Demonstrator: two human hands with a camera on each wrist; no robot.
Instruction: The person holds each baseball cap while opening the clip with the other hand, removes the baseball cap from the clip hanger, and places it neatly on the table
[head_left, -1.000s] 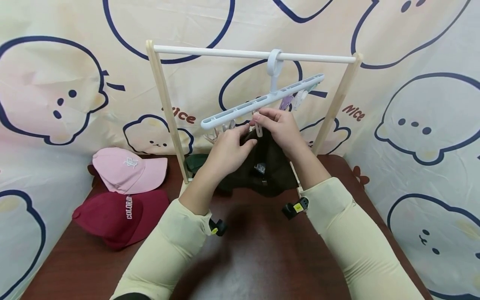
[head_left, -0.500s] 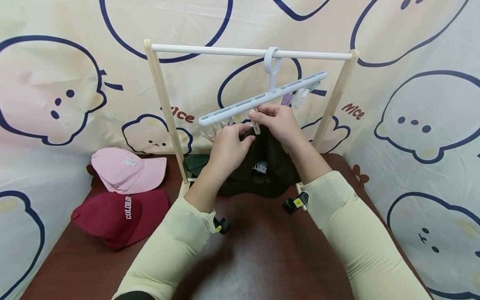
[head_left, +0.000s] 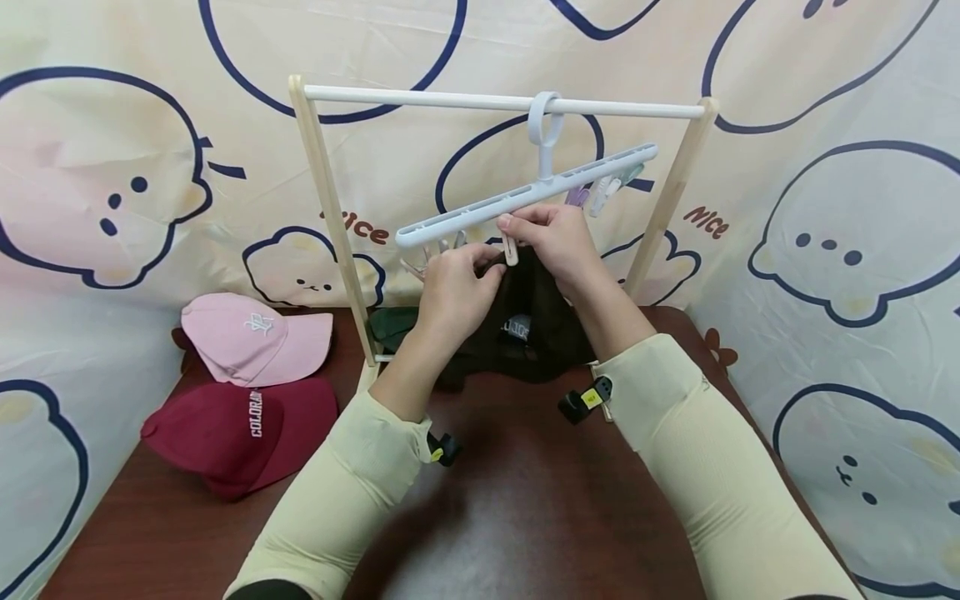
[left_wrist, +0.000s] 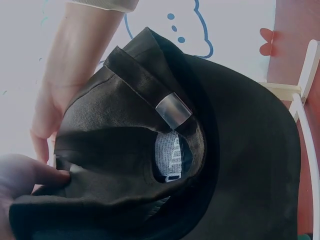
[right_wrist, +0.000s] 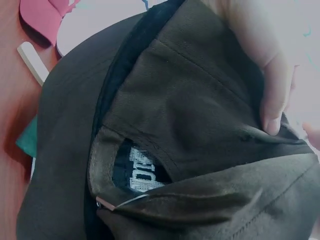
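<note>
A dark brown baseball cap [head_left: 536,333] hangs brim down beneath the pale blue clip hanger [head_left: 525,196]. My left hand [head_left: 457,292] holds the top of its crown, and its thumb [left_wrist: 47,172] presses on the fabric in the left wrist view. With thumb and fingers my right hand [head_left: 558,242] pinches a pale clothespin [head_left: 511,250] under the hanger bar, right at the crown's upper edge. The cap's back strap with a metal buckle [left_wrist: 174,111] faces me, and white lettering [right_wrist: 142,170] shows through the strap opening. My left fingers behind the cap are hidden.
The hanger hooks over the white rod [head_left: 420,100] of a wooden-sided rack [head_left: 322,200]. More clips [head_left: 600,196] dangle at its right end, others at its left. A pink cap [head_left: 255,337] and a red cap [head_left: 240,433] lie on the table's left; a green cap [head_left: 393,325] lies behind.
Both hands, the clothespin and the cap have risen slightly. The hanger's tilt has lessened a little. The other caps have not moved.
</note>
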